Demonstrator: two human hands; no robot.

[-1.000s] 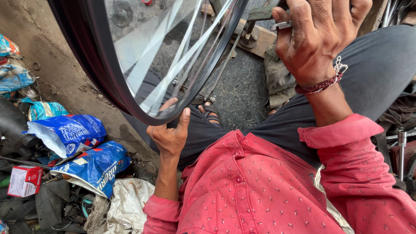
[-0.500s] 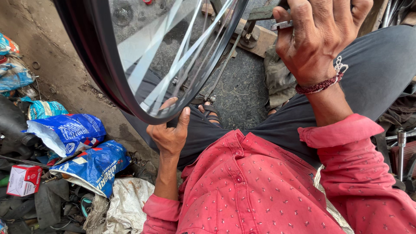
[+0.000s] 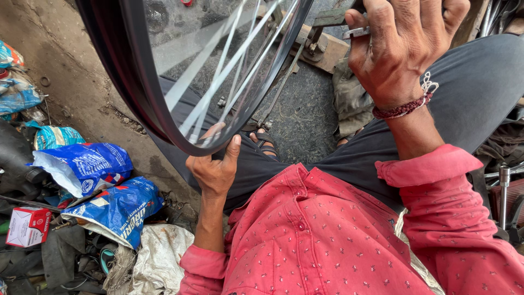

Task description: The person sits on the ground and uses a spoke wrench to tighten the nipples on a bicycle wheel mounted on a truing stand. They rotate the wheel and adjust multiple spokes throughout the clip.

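While we steady it over our lap, the bicycle wheel hangs w/ its low rim at the left hand.
Left fingers curl up on the rim's edge, thumb raised; right hand has fingers closed around a small metal tool, prob. a spoke wrench, though it's mostly hidden. We judge the wheel light, stiff at the rim, spokes thin & bendable — grip the rim, not the spokes.

Soft, even daylight with faint shadows; sharp centre, blurred streaking spokes, and wide-angle stretching toward the edges.
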